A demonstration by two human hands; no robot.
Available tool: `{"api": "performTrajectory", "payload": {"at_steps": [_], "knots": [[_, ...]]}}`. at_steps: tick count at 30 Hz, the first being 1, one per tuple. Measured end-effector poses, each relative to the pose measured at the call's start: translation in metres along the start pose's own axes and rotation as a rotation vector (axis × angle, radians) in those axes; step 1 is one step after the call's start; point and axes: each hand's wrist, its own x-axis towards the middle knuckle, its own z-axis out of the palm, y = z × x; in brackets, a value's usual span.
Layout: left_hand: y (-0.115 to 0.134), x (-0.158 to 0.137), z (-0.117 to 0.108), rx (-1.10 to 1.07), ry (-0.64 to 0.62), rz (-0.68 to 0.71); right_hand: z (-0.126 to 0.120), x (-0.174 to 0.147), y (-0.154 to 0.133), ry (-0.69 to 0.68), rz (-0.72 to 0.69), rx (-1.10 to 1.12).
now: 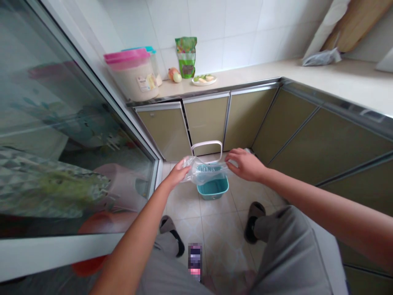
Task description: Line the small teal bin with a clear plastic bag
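A clear plastic bag [199, 171] is stretched between my two hands, above a teal bin [213, 190] on the tiled floor. My left hand [179, 173] grips the bag's left side, fingers closed on the film. On the other side, my right hand [242, 164] pinches the bag's right edge. Through the film I see part of the bin's far side. The bin's white frame or handle [207, 143] stands up behind it, near the cabinet doors. Whether the bag touches the bin, I cannot tell.
Olive cabinets [205, 119] line the back and right. On the counter [245, 73] stand a pink-lidded container [135, 76], onions [175, 75], a green pouch [186, 57] and a plate of cut food [204, 80]. A glass door [76, 123] borders the left. My slippered feet flank the bin.
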Motion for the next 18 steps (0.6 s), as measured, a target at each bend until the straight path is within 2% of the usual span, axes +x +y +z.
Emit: {"api": "performTrajectory", "payload": {"at_steps": [3,6,7,8,10,13,18], "knots": [[0.000,0.000,0.006,-0.009,-0.044,-0.028,0.049,0.045,-0.001,-0.299,-0.063,0.048],[-0.002,0.002,0.008,-0.002,-0.087,-0.067,0.101,0.093,0.008,-0.587,0.036,0.068],[-0.003,0.003,0.007,0.001,-0.102,-0.083,0.116,0.106,0.010,-0.638,0.085,0.036],[-0.005,0.006,0.007,0.001,-0.118,-0.100,0.130,0.116,0.012,-0.642,0.131,-0.024],[-0.008,0.011,0.004,-0.008,-0.148,-0.133,0.151,0.126,0.012,-0.545,0.198,-0.174],[-0.012,0.021,0.000,-0.044,-0.163,-0.169,0.172,0.115,0.008,-0.407,0.223,-0.218],[-0.021,0.036,0.001,-0.214,-0.196,-0.245,0.213,0.084,0.021,-0.530,0.103,0.039]]}}
